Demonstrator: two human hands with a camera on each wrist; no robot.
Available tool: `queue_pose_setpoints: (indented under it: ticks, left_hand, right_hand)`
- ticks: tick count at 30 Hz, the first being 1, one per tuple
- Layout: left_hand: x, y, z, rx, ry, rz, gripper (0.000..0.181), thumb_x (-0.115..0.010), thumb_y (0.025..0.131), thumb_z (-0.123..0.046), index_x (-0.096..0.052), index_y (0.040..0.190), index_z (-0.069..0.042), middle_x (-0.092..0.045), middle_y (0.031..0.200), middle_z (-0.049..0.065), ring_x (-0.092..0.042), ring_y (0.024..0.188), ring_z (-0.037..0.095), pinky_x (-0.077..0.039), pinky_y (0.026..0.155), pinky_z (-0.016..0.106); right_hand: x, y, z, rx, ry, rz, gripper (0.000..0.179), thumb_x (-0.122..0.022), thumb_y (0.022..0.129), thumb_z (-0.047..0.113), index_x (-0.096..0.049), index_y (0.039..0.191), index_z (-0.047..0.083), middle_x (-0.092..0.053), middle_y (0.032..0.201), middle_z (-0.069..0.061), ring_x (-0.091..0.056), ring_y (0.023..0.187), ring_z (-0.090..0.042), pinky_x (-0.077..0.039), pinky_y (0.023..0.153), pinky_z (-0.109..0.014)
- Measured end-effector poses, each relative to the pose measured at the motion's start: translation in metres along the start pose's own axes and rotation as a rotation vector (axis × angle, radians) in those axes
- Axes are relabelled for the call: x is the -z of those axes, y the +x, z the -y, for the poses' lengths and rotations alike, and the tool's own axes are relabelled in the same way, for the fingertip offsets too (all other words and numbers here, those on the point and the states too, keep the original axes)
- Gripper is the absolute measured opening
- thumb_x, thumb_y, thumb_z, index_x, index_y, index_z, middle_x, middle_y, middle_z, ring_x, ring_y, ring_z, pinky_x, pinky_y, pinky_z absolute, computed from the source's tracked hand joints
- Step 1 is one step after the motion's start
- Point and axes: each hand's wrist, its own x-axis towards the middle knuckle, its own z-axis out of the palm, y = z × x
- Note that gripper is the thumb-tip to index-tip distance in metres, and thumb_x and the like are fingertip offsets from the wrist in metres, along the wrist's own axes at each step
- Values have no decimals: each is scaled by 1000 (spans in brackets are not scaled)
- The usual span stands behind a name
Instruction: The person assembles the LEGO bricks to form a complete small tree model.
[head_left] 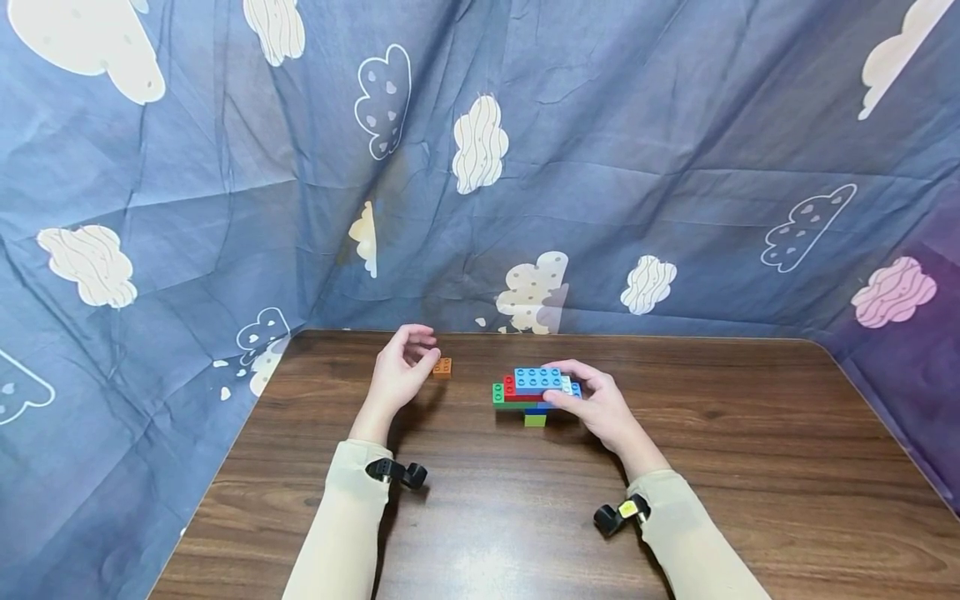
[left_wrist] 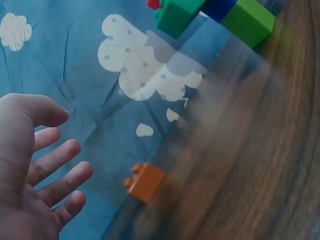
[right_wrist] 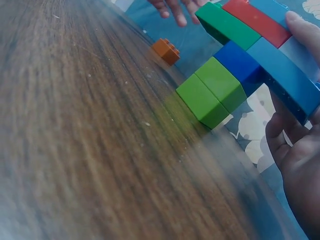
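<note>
My right hand point(head_left: 609, 410) grips a stack of toy building bricks point(head_left: 536, 380) by its right end, thumb in front and fingers behind. On top lies a light blue brick point(head_left: 531, 377) beside a red brick point(right_wrist: 257, 21). Below them, a green brick point(right_wrist: 230, 27) and a blue brick point(right_wrist: 286, 72) stick out to either side. A dark blue brick point(right_wrist: 239, 64) and lime green bricks point(right_wrist: 212, 92) form the narrow base. My left hand point(head_left: 399, 373) has loosely bent fingers and holds nothing. Just right of its thumb, an orange brick point(head_left: 443, 372) sits studs up on the table.
The brown wooden table point(head_left: 480, 500) ends at a blue cloth point(head_left: 420, 275) with cloud prints, hung behind it and on the left side. Each wrist carries a small black camera point(head_left: 397, 472).
</note>
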Motion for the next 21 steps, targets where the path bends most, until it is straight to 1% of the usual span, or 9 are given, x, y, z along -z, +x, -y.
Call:
queue_pose_setpoints:
  ticks: [2, 4, 7, 11, 14, 16, 19, 21]
  left_hand:
    - [1, -1, 4, 21, 22, 19, 35, -77, 97, -6, -67, 130, -2, -77, 117, 19, -74, 101, 31, -52, 78, 31]
    - [1, -2, 9, 35, 29, 29, 36, -77, 96, -6, -66, 130, -2, -76, 118, 23, -75, 102, 32, -53, 77, 31]
    - [1, -3, 15, 49, 31, 43, 36, -77, 96, -6, -66, 130, -2, -75, 119, 25, -75, 102, 34, -54, 78, 32]
    - [1, -4, 21, 60, 37, 61, 36, -77, 95, -5, -67, 130, -4, -75, 120, 24, -74, 104, 36, -54, 80, 37]
    - [3, -5, 26, 63, 53, 85, 37, -77, 95, -4, -67, 131, -4, -75, 122, 23, -72, 108, 36, -56, 86, 44]
    - [4, -5, 28, 70, 60, 104, 38, -77, 95, -4, -66, 132, -2, -74, 123, 23, -71, 111, 38, -57, 92, 49]
    - [4, -6, 31, 77, 55, 124, 40, -77, 95, -3, -64, 133, 3, -73, 124, 24, -70, 114, 40, -54, 101, 55]
    - [4, -7, 32, 85, 52, 133, 42, -77, 95, -2, -64, 134, 5, -73, 124, 24, -69, 115, 41, -52, 104, 57]
  right_hand:
    - [0, 0, -1, 1, 8, 1, 39, -83, 98, 13, -72, 136, 10, -72, 128, -8, -67, 109, -24, -59, 90, -28]
    - [0, 0, -3, 2, 13, 1, 39, -83, 99, 13, -73, 136, 11, -72, 128, -7, -67, 110, -23, -59, 90, -28]
    - [0, 0, -3, 6, 21, 3, 38, -82, 100, 13, -73, 136, 11, -72, 128, -6, -67, 110, -23, -59, 90, -28]
    - [0, 1, -4, 8, 26, 1, 38, -82, 99, 13, -73, 136, 12, -72, 128, -6, -67, 109, -22, -59, 90, -28]
    - [0, 1, -4, 12, 27, 0, 38, -83, 99, 12, -73, 135, 12, -72, 128, -7, -68, 109, -23, -59, 90, -28]
    - [0, 1, -4, 15, 24, 2, 38, -83, 99, 12, -73, 136, 11, -72, 128, -7, -67, 109, -24, -59, 90, -28]
    - [0, 1, -5, 14, 21, 1, 38, -83, 98, 12, -73, 136, 11, -72, 128, -7, -67, 109, -24, -59, 90, -28]
    - [0, 1, -5, 14, 20, 1, 38, -83, 99, 13, -73, 136, 11, -72, 128, -7, -67, 110, -24, -58, 91, -29]
